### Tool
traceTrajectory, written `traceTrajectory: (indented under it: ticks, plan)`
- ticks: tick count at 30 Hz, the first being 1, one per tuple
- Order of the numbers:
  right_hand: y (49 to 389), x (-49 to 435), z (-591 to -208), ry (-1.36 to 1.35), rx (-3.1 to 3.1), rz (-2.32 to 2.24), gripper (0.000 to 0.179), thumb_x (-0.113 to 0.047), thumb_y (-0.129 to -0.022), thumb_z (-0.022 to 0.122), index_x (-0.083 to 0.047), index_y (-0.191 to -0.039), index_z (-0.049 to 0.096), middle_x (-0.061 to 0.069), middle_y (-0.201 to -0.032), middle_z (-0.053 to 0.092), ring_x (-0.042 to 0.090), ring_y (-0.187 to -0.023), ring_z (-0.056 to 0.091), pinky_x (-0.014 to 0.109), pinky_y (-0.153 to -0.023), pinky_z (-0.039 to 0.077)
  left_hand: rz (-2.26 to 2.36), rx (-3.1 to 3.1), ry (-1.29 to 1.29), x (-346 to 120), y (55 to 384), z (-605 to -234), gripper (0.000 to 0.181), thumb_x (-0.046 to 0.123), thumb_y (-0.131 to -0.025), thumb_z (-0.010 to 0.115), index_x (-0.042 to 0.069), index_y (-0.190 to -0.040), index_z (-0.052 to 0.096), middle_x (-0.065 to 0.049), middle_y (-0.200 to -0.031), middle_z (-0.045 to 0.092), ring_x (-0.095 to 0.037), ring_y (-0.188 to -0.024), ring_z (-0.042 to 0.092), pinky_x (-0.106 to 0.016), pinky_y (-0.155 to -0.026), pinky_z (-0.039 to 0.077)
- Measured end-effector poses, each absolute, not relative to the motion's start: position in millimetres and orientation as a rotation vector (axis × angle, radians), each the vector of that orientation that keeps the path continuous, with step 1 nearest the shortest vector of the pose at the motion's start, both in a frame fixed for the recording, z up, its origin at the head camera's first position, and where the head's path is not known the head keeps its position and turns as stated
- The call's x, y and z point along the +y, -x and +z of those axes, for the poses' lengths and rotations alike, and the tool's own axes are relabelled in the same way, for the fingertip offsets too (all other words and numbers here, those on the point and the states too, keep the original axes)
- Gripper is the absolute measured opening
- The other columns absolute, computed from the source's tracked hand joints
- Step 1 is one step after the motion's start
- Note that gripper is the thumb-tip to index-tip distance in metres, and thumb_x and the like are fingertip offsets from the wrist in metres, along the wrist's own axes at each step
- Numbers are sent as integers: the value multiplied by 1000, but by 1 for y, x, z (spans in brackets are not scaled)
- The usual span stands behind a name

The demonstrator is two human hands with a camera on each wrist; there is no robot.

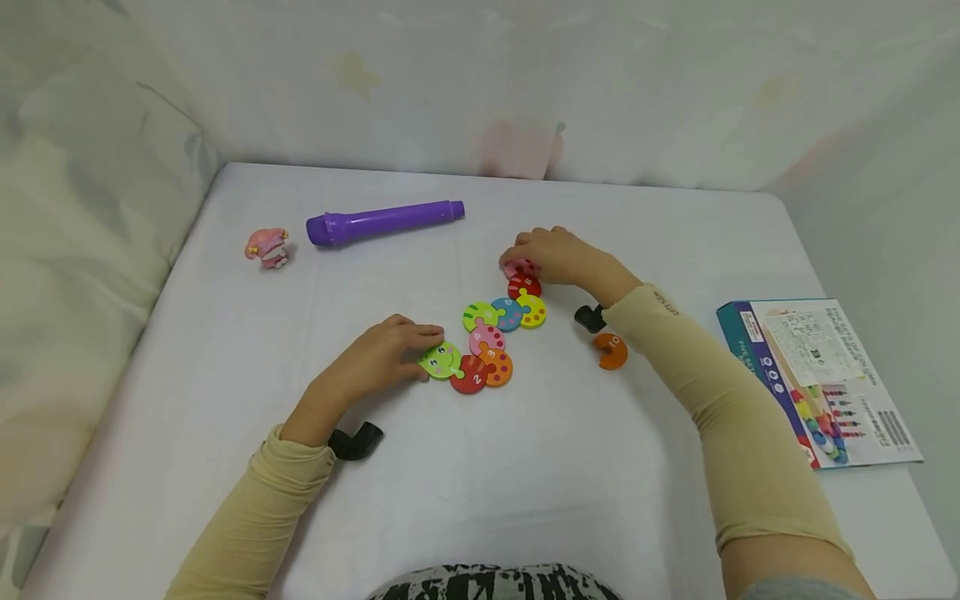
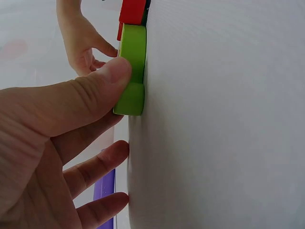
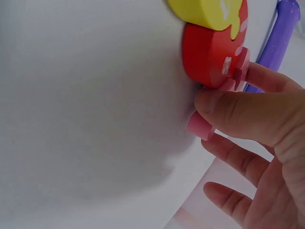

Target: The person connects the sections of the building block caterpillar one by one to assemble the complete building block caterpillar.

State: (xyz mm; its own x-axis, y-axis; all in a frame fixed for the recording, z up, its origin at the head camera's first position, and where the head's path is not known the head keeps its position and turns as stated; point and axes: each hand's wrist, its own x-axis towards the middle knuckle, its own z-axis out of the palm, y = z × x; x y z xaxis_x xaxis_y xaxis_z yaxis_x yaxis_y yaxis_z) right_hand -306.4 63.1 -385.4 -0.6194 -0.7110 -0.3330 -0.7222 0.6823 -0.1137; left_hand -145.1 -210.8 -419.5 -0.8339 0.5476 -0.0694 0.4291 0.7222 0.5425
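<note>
A winding chain of round number-puzzle pieces forms a caterpillar on the white table. My left hand (image 1: 382, 357) pinches its green smiling head piece (image 1: 440, 361) between thumb and index finger; in the left wrist view the green piece (image 2: 132, 67) stays close against the table. Red, orange, pink, green, blue and yellow pieces follow. At the chain's far end my right hand (image 1: 558, 255) grips a pink piece (image 1: 517, 267), partly covered by the fingers. The right wrist view has this pink piece (image 3: 200, 125) under the thumb, beside a red piece (image 3: 202, 56).
A loose orange piece (image 1: 611, 351) lies near the right forearm. Behind the chain are a purple toy microphone (image 1: 386, 222) and a small pink figurine (image 1: 267, 247). A printed box (image 1: 825, 383) lies at the right. Black wrist cameras (image 1: 357, 442) sit at both wrists.
</note>
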Motion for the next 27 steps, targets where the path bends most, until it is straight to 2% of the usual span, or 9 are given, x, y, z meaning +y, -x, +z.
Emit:
traceTrajectory:
  ticks: [7, 12, 16, 21, 27]
  plan:
    - [305, 64, -392, 1100, 2543, 97, 47, -10, -87, 62, -29, -129, 53, 5, -121, 51, 24, -110, 44, 44, -93, 39, 766, 2694, -782, -210, 145, -418, 59, 20, -72, 79, 11, -126, 58, 1, -132, 53, -22, -114, 47, -41, -96, 40]
    - [302, 67, -388, 1111, 2569, 77, 54, -12, -88, 62, -31, -136, 46, 7, -123, 50, 25, -111, 45, 45, -94, 40, 756, 2700, -782, -213, 146, -418, 58, 20, -72, 78, 10, -126, 58, 0, -132, 53, -22, -114, 47, -40, -95, 41]
    - [295, 77, -378, 1065, 2605, -43, 60, -14, -86, 65, -25, -139, 42, 10, -130, 48, 28, -118, 43, 50, -97, 38, 749, 2702, -767, -217, 147, -419, 58, 22, -73, 78, 11, -126, 58, 1, -132, 53, -21, -114, 46, -40, -96, 41]
    - [279, 103, -368, 987, 2628, -199, 54, -23, -83, 70, -17, -133, 51, 9, -130, 49, 27, -121, 42, 48, -99, 37, 739, 2707, -750, -220, 148, -420, 57, 22, -74, 78, 11, -127, 58, 2, -132, 53, -21, -115, 46, -40, -97, 39]
    - [244, 140, -368, 772, 2562, -302, 57, -34, -77, 74, -12, -126, 54, 8, -120, 55, 26, -108, 51, 45, -90, 44, 722, 2709, -737, -220, 148, -420, 58, 23, -74, 78, 11, -127, 58, 2, -133, 52, -22, -116, 46, -41, -98, 39]
